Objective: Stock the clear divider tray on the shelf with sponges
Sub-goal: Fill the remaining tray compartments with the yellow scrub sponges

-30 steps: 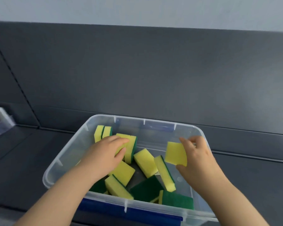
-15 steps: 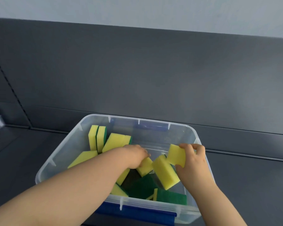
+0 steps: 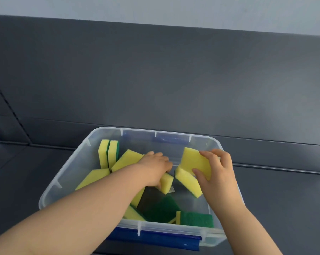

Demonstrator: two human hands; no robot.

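Sponges (image 3: 108, 153), yellow and green, loose in clear bin (image 3: 50, 188) on dark shelf (image 3: 284, 199). Left hand (image 3: 155, 168) down inside, fingers curled round one yellow sponge (image 3: 166, 183). Right hand (image 3: 220, 173) pinching another sponge (image 3: 194, 162) between thumb and fingers, just above the pile.
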